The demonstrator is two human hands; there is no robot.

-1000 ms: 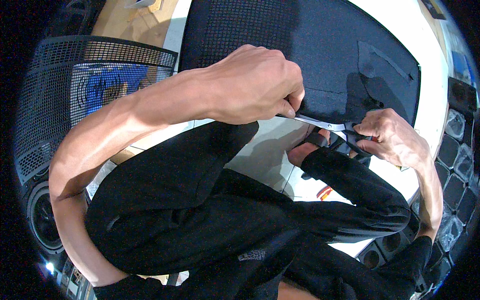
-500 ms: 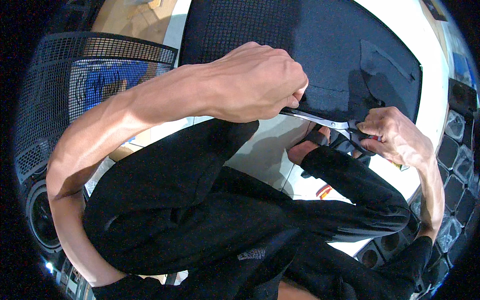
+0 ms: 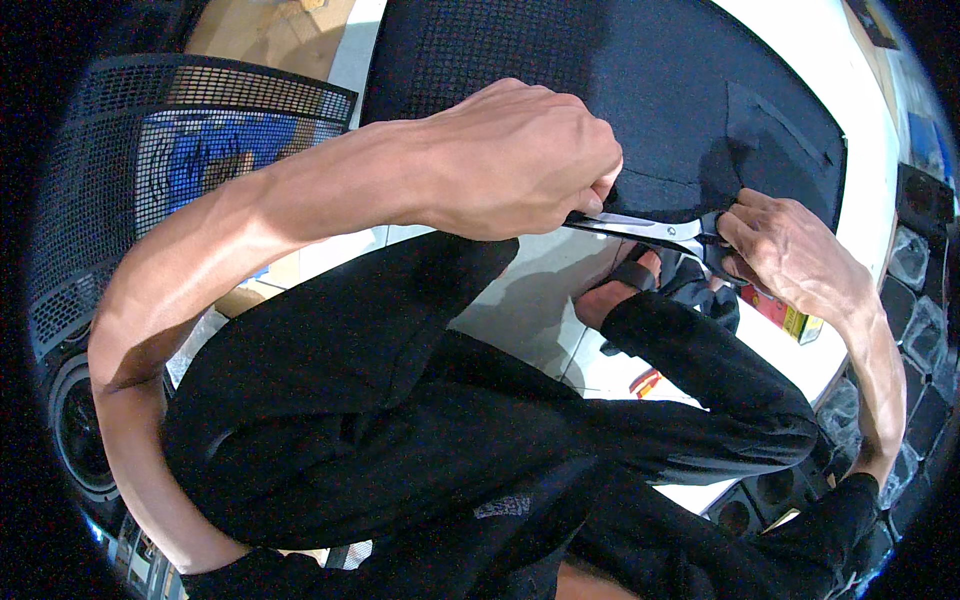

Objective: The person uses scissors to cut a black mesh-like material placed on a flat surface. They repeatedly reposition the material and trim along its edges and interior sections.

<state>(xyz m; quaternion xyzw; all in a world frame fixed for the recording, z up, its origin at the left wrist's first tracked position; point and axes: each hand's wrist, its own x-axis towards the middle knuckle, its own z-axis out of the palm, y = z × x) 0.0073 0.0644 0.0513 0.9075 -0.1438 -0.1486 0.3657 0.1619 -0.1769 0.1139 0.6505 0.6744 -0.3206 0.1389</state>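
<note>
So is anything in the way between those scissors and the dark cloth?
Nothing visible: the scissors in the right hand already meet the edge of the dark cloth, which the left hand pinches beside the blades.

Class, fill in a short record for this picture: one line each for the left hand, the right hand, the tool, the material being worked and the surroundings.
left hand: left hand closed in a fist, pinching the edge of the black fabric sheet beside the blades
right hand: right hand gripping the scissors' handles
tool: scissors, silver blades, black handles, blades pointing toward the left hand
material: black fabric sheet lying on the white table
surroundings: black mesh panel at left; the person's legs in black trousers below
</note>
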